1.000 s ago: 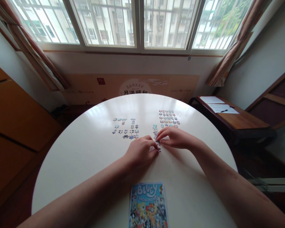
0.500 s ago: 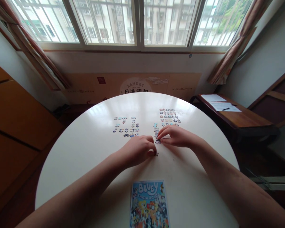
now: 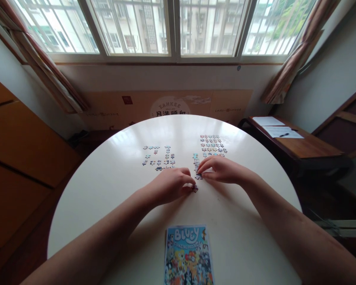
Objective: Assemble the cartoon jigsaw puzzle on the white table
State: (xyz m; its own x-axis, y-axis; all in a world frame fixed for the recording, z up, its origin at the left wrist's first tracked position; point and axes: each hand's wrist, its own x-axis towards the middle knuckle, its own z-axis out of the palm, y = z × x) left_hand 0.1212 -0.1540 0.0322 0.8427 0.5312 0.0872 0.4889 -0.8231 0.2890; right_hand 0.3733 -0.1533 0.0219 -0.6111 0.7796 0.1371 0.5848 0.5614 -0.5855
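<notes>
My left hand (image 3: 175, 183) is closed on a small jigsaw puzzle piece (image 3: 195, 189), pinched at the fingertips just above or on the table. Close by on the right, my right hand (image 3: 218, 169) rests its fingertips on the lower part of a narrow strip of puzzle pieces (image 3: 196, 162). Its thumb and fingers are bent with a gap between them, and whether a piece is between the tips I cannot make out. One puzzle piece (image 3: 198, 177) shows at the strip's near end. Loose puzzle pieces (image 3: 158, 162) lie in rows beyond my left hand, partly hidden by it.
Rows of puzzle pieces (image 3: 210, 143) lie beyond my right hand. A Bluey picture sheet (image 3: 189, 255) is on the near part of the round white table (image 3: 86, 206). A wooden side table (image 3: 311, 144) with papers (image 3: 281, 132) and a pen stands at the right.
My left hand has shifted slightly up, and the puzzle piece in its fingertips has turned and come closer to the strip. My right hand stays nearly where it was.
</notes>
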